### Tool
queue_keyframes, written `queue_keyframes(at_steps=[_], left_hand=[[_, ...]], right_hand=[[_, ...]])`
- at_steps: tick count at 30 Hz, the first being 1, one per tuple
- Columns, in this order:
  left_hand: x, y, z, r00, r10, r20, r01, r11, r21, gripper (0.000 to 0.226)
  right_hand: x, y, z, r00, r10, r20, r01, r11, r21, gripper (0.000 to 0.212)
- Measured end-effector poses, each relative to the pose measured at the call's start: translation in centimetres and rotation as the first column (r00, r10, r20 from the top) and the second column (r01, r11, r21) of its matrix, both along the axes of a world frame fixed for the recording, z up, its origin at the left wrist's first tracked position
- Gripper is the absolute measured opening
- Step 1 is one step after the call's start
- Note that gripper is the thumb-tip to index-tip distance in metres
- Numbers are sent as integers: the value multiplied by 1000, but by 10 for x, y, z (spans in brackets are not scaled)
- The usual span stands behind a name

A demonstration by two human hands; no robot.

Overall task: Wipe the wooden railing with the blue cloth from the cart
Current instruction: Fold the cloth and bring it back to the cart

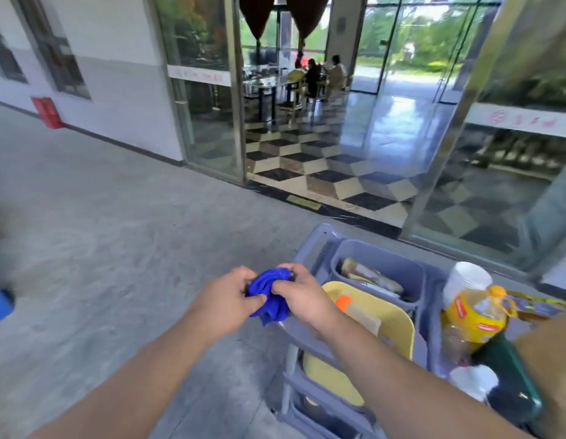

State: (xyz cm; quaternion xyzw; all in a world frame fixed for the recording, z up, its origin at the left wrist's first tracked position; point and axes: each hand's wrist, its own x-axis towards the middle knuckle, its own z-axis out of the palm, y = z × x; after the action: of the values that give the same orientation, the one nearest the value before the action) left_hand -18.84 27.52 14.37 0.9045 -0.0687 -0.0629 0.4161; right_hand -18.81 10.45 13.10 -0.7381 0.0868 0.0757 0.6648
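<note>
A bunched blue cloth [270, 296] is held between both my hands, just left of the grey cleaning cart [310, 248]. My left hand [226, 304] pinches its left side with thumb and fingers. My right hand [302, 296] grips its right side from above. The cloth hangs a little below my fingers, over the concrete floor beside the cart's left edge. No wooden railing shows in the head view.
The cart holds a yellow bin [392, 315], a grey bin [380, 267], a yellow oil bottle [478, 312] and a white container [465, 277]. Ahead, open glass doors [205, 90] lead to a checkered floor with seated people. A red box [49, 112] sits by the left wall.
</note>
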Motion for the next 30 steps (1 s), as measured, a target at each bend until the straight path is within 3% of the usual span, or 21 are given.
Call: queue_keyframes(at_steps=[4,10,15,24,27,30], left_hand=[[1,-62,-12,977,-207,46,201,974,105,23],[-28,-169,-27,888,-460,-11,459,884,84,47],[-46,-245,-50,806,-591,-44,591,797,121,35],[-18,-333,-107,808,-587,-49,562,744,361,25],[-7,-344,-131,772,-624,-117,608,673,421,32],[-2,-347,-153,687,-696,-211,694,542,474,44]], right_hand=[[-46,-65,-4,984,-173,34,176,977,-123,28],[-118,-150,-19,918,-394,42,389,875,-287,40],[-158,-208,-47,838,-545,18,523,795,-306,38],[-139,-278,-115,851,-526,-14,484,793,-370,42],[-134,-294,-141,898,-436,-55,353,791,-500,49],[-134,-300,-163,936,-306,-174,127,754,-644,53]])
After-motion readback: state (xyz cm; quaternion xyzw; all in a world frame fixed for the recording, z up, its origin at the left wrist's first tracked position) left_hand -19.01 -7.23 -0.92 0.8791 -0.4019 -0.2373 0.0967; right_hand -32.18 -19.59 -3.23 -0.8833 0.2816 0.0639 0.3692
